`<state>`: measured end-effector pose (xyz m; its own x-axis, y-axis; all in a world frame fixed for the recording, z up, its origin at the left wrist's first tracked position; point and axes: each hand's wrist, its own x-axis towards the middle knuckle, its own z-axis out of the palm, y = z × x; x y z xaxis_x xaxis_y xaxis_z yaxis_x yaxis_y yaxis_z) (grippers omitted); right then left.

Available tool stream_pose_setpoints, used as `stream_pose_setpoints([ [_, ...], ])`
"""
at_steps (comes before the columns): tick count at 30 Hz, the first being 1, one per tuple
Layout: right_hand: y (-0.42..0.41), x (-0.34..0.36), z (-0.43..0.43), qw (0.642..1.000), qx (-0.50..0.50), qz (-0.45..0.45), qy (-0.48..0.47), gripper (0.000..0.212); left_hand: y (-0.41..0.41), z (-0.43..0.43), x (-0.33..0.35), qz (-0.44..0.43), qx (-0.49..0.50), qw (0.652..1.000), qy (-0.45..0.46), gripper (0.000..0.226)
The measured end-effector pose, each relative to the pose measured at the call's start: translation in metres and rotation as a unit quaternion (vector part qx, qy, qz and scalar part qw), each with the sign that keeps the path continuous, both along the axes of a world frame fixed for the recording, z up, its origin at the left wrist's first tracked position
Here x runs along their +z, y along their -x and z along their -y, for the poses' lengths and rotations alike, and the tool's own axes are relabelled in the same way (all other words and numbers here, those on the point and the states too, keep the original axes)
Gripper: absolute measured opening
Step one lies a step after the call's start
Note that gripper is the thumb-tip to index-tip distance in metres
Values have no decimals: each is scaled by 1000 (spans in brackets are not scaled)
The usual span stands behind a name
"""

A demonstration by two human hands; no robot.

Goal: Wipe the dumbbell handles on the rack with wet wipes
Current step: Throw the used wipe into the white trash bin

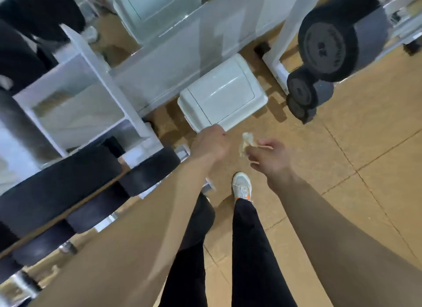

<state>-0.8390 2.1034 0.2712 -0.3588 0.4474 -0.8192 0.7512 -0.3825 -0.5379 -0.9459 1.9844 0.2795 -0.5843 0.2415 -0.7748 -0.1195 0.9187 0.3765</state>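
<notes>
— White lidded bin (pixel 223 94) on the floor (pixel 365 147) ahead, that's what they're leaning toward. Why is the wipe (pixel 246 143) held out like that?
— Looks spent to me. It's crumpled and pinched between the thumb and fingertips of the right hand (pixel 270 157), just short of the bin's near corner. I'd say it's headed for the bin and being kept off the trousers.
— And the left hand (pixel 211 144)?
— Over that same corner, knuckles up, fingers tucked out of sight. Can't tell whether it grips anything or is about to push the flap lid.
— The dumbbells (pixel 148 169)?
— Black ones, sitting on the white rack (pixel 102 78) just beside the left forearm. A second set (pixel 328 46) is stacked at the far right. Their handles are hidden from here, so I couldn't say how many are done.
</notes>
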Motion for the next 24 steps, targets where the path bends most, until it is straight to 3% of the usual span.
stream_pose_setpoints([
  [7, 72, -113, -58, 999, 43, 4, 9, 27, 59, -38, -127, 16, 26, 998, 48, 57],
  [12, 119, -140, -76, 996, 89, -13, 21, 31, 77, -43, -161, -3, 52, 997, 55, 59],
  [18, 130, -133, -56, 991, 129, 31, 0, 60, 65, -32, -132, 2, 48, 998, 29, 54],
  [24, 95, -87, -47, 969, 240, 53, -25, 42, 32, -13, -69, 19, 133, 991, 15, 48],
])
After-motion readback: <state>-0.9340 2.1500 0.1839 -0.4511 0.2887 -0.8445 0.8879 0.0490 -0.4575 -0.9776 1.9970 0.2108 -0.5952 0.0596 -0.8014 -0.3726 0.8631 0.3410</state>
